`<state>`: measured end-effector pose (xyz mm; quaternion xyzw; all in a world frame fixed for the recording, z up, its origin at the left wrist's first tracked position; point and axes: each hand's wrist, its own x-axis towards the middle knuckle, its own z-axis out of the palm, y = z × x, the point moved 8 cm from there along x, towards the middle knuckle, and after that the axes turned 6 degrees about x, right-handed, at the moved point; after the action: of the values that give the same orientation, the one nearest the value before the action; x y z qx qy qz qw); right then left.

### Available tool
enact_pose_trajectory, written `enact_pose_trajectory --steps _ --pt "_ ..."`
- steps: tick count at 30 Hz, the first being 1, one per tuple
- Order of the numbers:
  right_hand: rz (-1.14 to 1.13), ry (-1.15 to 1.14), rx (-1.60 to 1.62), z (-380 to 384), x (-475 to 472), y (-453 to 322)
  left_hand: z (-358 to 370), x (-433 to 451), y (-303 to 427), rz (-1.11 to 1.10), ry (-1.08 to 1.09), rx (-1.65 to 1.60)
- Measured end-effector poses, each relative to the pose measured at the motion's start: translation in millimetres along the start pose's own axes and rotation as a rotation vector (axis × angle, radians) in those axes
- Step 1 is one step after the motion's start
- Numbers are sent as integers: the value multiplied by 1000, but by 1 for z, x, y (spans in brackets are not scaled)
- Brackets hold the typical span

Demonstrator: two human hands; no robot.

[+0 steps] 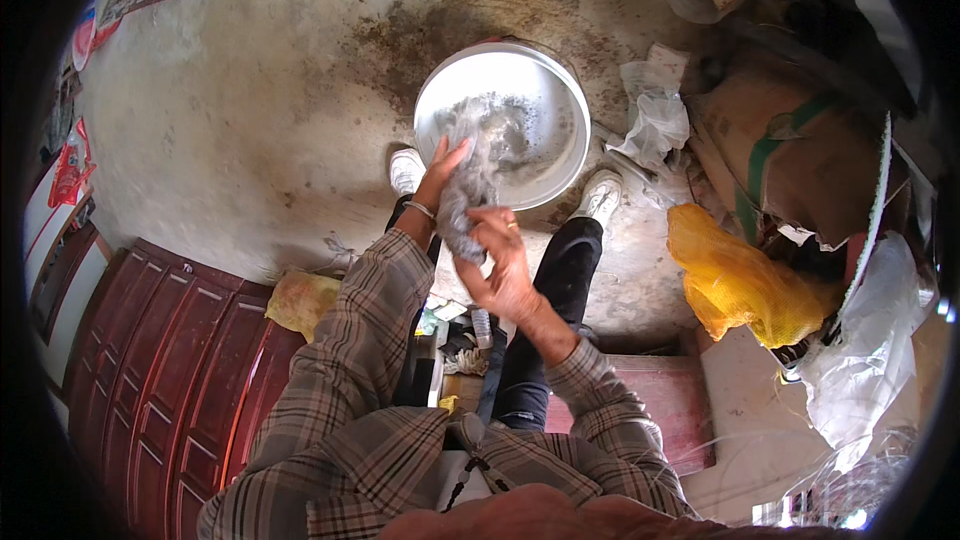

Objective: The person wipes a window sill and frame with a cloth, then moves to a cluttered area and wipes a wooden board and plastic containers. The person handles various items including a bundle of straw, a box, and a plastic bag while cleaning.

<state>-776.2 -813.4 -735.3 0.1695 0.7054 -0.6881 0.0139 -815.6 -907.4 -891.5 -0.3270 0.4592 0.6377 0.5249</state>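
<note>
A grey, fibrous, wet-looking bundle (463, 214) hangs at the near rim of a white bucket (559, 157); I cannot tell what it is made of. My left hand (442, 169) grips its upper part from the left, thumb and fingers along its side. Lower down, my right hand (499, 262) has its fingertips on the near end of the bundle. A ring is on one right finger. Inside the bucket, cloudy liquid with bubbles and grey matter shows, partly washed out by glare. The bundle's far end reaches over the liquid.
White shoes (600, 196) flank the bucket on the concrete floor. To the right are a crumpled plastic bag (652, 116), a large cardboard box (795, 150) and an orange mesh sack (735, 277). A dark red panelled door (165, 375) lies at lower left.
</note>
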Motion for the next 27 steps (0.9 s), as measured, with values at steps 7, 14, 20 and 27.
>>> enact_pose_trajectory --steps 7,14,20,27 --pt "-127 222 -185 27 22 -1 -5 -31 -31 61 -244 -353" --pt "79 288 -257 -26 74 107 -13 -29 -3 230 201 161" --pt "144 239 -825 -57 92 180 -31 -39 -9 70 298 335" --pt "255 63 -402 -24 56 178 -3 -32 -14 -172 232 145"
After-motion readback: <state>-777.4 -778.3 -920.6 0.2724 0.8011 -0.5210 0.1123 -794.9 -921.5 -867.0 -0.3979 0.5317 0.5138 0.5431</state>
